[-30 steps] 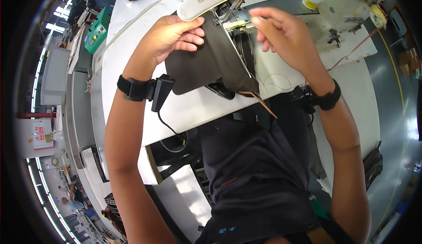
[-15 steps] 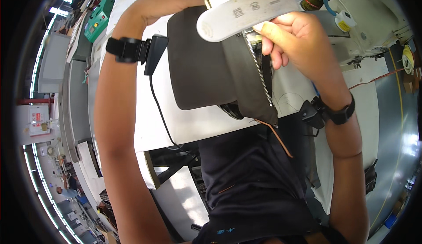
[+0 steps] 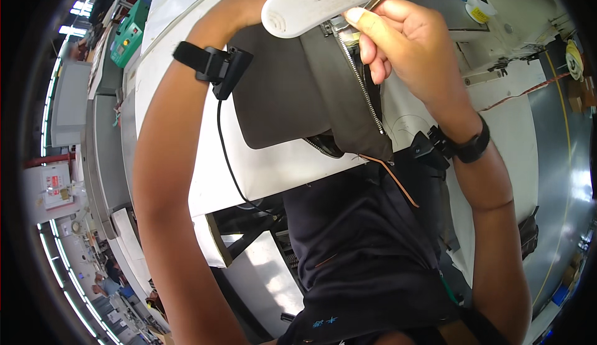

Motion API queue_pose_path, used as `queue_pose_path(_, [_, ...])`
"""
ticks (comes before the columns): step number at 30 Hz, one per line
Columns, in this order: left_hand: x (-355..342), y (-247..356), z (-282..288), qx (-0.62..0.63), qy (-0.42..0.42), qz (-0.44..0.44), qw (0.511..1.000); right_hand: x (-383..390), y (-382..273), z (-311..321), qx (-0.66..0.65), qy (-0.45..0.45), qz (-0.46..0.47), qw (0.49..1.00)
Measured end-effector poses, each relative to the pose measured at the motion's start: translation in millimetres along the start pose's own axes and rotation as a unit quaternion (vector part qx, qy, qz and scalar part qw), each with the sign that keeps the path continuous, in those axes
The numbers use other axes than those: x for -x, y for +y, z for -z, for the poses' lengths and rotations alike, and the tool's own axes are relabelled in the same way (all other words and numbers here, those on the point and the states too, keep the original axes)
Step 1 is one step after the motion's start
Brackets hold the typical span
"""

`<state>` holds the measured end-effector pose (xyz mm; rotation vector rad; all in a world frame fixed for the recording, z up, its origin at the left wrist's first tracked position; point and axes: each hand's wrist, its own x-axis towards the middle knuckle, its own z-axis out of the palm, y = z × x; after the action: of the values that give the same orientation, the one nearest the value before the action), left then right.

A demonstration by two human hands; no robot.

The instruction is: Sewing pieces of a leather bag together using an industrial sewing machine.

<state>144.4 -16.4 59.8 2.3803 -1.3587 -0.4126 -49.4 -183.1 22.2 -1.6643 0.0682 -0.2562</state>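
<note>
So, the dark brown zippered piece was lying on the white table, top end tucked beneath a long white machine cover, with the open metal zip running down its right side. The right hand was up by that top end, thumb and forefinger bunched close together, but I couldn't tell if they gripped anything. The left hand was mostly hidden behind the cover, so no clue about its fingers. Looked to me like a lining-up step, and I'd say the next move called for keeping that zip edge flat. A thin orange-brown strip dangled off the near corner, with a green box way off left.
</note>
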Motion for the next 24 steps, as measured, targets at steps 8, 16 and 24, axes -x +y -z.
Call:
queue_pose_path(8, [-9.8, 13.8, -15.9, 0.0, 0.014, -0.02, 1.0, 30.9, 27.8, -15.7, 0.013, 0.038, -0.001, 0.999])
queue_pose_path(16, [-13.3, 23.9, -20.0, -0.004, 0.018, -0.034, 0.999, 33.4, 35.3, -38.2, -0.119, 0.04, 0.024, 0.992])
queue_pose_path(24, [-6.4, 21.2, -18.3, -0.006, 0.018, -0.031, 0.999, 38.7, 43.0, -41.4, -0.244, 0.025, -0.015, 0.969])
